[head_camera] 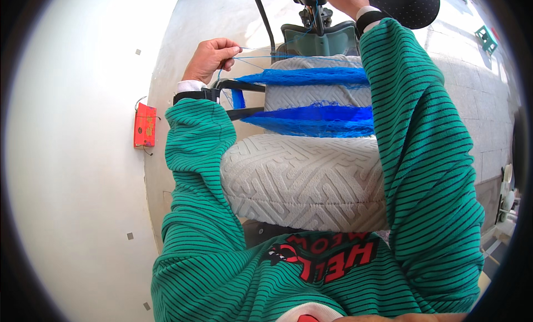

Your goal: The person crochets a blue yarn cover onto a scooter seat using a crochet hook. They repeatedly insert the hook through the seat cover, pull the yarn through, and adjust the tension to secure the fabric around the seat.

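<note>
My left hand (211,59) pinches a thin blue thread between thumb and forefinger, left of the seat. Fine strands run from it to the right. My right hand (346,1) is at the top edge, its fingertips cut off by the frame; a blue strand hangs near them. Between my arms, a band of blue netting (308,76) stretches across a grey plush-covered seat (304,176). Closer to me lies a second blue net bundle (312,121), with a darker blue strip along it. My right sleeve hides the right ends of both.
A black tubular frame (245,85) stands left of the seat. Ahead are a scooter's green front panel (322,45), its steering column and a dark dotted rounded object (410,8). A red box with cords (144,126) is at left, a green plastic stool (486,40) at far right.
</note>
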`<state>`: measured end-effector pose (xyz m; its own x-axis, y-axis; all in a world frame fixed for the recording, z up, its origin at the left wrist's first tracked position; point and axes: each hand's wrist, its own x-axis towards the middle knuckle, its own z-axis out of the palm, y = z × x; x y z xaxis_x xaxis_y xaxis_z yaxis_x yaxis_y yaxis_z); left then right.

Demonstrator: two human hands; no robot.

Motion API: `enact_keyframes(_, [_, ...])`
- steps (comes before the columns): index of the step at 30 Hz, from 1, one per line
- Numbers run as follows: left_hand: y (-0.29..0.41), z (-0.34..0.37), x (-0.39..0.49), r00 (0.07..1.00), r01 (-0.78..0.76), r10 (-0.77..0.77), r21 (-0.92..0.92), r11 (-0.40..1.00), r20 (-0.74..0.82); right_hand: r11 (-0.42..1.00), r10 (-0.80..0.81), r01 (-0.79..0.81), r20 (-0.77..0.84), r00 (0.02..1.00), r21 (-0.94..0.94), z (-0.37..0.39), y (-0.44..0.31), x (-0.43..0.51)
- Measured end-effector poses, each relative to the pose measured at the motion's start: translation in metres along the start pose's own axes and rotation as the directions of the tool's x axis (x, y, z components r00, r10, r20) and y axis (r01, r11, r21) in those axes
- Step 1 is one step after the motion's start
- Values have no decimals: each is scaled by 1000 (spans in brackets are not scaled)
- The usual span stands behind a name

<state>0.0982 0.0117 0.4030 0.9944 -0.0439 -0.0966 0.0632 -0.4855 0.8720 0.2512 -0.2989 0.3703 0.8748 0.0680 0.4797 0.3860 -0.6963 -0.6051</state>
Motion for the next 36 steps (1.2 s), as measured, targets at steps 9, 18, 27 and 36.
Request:
enact_keyframes(9, [1,4,4,996,-30,23,-88,996,-84,901,-60,193,329,942,-389,33,-59,-38])
enact_keyframes(18, [5,8,2,997,-35,27,-127,991,-68,925,-103,265,490,866,-274,54,-78,-48])
enact_keyframes(27, [-1,7,6,991,-14,-6,-156,988,-131,995,-67,91,460,885,-31,59,-60,-41])
enact_keyframes(36, [-6,10,10,997,-14,-9,-280,960,-82,970,-162,-1,650,742,242,52,-87,-52])
